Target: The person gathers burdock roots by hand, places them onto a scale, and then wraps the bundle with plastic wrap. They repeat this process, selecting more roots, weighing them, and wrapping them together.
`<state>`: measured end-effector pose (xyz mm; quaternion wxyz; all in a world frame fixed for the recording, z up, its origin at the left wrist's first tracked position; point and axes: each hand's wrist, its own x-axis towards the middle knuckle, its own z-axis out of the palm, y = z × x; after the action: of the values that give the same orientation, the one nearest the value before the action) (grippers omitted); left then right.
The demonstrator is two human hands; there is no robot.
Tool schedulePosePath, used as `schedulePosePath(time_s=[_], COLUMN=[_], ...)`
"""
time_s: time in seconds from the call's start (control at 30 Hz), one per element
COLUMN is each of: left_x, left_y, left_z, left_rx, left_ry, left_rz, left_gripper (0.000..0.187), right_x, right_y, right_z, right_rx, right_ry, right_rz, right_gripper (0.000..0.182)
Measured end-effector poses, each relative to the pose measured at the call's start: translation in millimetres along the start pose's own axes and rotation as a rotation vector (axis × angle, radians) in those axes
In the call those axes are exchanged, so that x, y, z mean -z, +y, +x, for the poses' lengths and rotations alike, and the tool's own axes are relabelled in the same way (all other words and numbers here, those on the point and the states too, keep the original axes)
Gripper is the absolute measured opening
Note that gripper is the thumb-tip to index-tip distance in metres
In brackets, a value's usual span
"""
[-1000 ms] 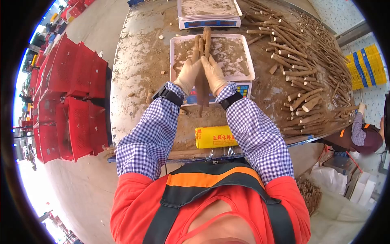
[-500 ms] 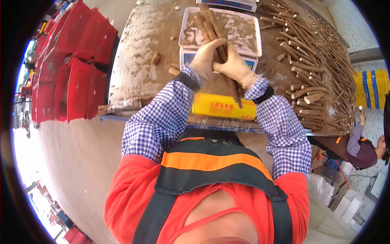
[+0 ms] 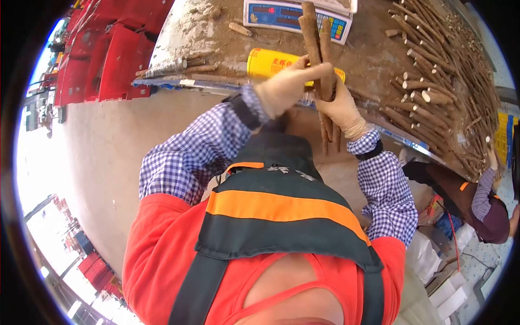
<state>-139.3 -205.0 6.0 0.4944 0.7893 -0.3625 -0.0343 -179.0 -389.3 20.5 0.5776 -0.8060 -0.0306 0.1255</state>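
Note:
A small bundle of long brown roots (image 3: 311, 33) stands nearly upright over the near table edge, its lower ends hanging past that edge. My left hand (image 3: 287, 86), in a pale glove, lies across the front of the bundle with its fingers round it. Lower on the right side, my right hand (image 3: 342, 108), gloved too, grips the same roots. Behind my hands lies a yellow box (image 3: 265, 63) with red Chinese lettering, partly hidden by them. Farther back stands a digital scale (image 3: 295, 20) with a lit red display; its tray (image 3: 346, 4) is cut off by the top edge.
Many loose roots (image 3: 428, 86) cover the right of the soil-covered table (image 3: 216, 51). A film-wrapped bundle (image 3: 168, 69) lies near the left front edge, and a short root piece (image 3: 240, 29) beside the scale. Red crates (image 3: 124, 59) stand left. Another person (image 3: 482, 211) works at right.
Both hands have brought the roots from over the scale back towards my body, and the bundle now stands more upright. My view has shifted, with the scale now at the top edge.

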Motion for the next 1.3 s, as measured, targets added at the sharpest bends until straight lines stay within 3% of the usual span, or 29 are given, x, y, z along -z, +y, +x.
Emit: schedulePosePath(time_s=[0.07,0.13,0.17,0.23,0.37,0.43,0.53,0.6,0.67,0.7,0.73,0.77,0.8,0.87,0.9,0.93,0.97,1.0,1.03,1.07,1.1,1.13,1.17,1.2,1.23,1.27,1.3], left_x=[24,63,60,52,12,-3,-27,-40,-19,0,21,32,28,20,10,-6,-17,-24,-16,4,10,-2,13,15,16,18,15], left_y=[-13,4,-1,-22,-39,-65,-37,-27,45,70,91,100,93,60,53,46,35,30,34,39,40,0,-6,-13,-3,-6,-7], left_z=[-26,-34,-39,-54,-33,-39,-44,-87,-123,-129,-132,-136,-135,-124,-136,-144,-142,-144,-139,-119,-102,-113,-101,-98,-92,-86,-86], left_rx=[0.552,0.816,0.820,1.060,1.067,0.731,0.629,0.652,0.718,0.720,0.594,0.470,0.475,0.365,0.148,-0.069,0.031,0.134,0.155,0.317,0.430,0.039,0.222,0.063,0.375,0.562,0.557], left_ry=[0.039,0.079,0.092,-0.384,-0.362,-0.395,-0.287,0.109,0.135,0.121,0.231,0.347,0.356,-0.068,0.075,0.184,0.047,-0.097,-0.082,-0.323,-0.579,-0.401,-0.652,-0.645,-0.759,-0.970,-1.043], left_rz=[-0.696,0.453,0.457,0.888,0.733,0.709,0.613,-0.370,-0.819,-0.821,-0.957,-1.093,-1.091,-0.230,0.212,0.655,0.695,0.702,0.701,0.534,0.327,0.123,0.025,-0.106,-0.139,-0.116,-0.008], left_gripper=[0.058,0.058,0.058,0.061,0.060,0.052,0.043,0.036,0.031,0.031,0.031,0.032,0.032,0.026,0.028,0.030,0.040,0.052,0.052,0.050,0.048,0.043,0.044,0.046,0.047,0.048,0.052], right_x=[12,25,33,49,65,61,47,30,4,-13,-28,-40,-56,-61,-66,-70,-73,-66,-62,-65,-59,-51,-57,-70,-91,-120,-123], right_y=[2,12,11,16,16,-14,-45,-49,-41,-39,-35,-27,-20,22,-23,-23,-3,11,-10,-11,-8,-7,-48,-49,-33,23,25], right_z=[-21,-35,-41,-43,-36,-30,-11,9,26,31,38,30,19,9,-8,-22,-10,-17,-22,-24,-42,-60,-80,-101,-103,-94,-86], right_rx=[-0.037,-0.004,0.036,0.068,0.177,0.203,0.185,0.356,0.547,0.472,0.526,0.497,0.482,0.355,0.377,0.366,0.161,0.181,0.155,0.163,0.266,0.370,0.269,0.529,0.491,0.440,0.274], right_ry=[-0.056,-0.134,-0.085,-0.046,0.054,0.063,-0.002,-0.108,-0.177,-0.292,-0.506,-0.599,-0.705,-0.797,-0.814,-0.713,-0.890,-0.757,-0.820,-0.821,-0.593,-0.363,-0.276,-0.143,-0.182,0.082,-0.062], right_rz=[0.073,0.278,0.195,0.045,-0.221,-0.324,-0.454,-0.605,-0.763,-0.895,-1.018,-1.096,-1.173,-0.850,-0.783,-0.920,-1.159,-1.015,-0.984,-1.001,-0.895,-0.785,-0.963,-1.175,-1.278,-1.622,-1.393], right_gripper=[0.058,0.062,0.062,0.068,0.075,0.071,0.069,0.075,0.076,0.071,0.063,0.065,0.068,0.048,0.060,0.060,0.058,0.057,0.059,0.059,0.065,0.071,0.091,0.100,0.084,0.057,0.036])
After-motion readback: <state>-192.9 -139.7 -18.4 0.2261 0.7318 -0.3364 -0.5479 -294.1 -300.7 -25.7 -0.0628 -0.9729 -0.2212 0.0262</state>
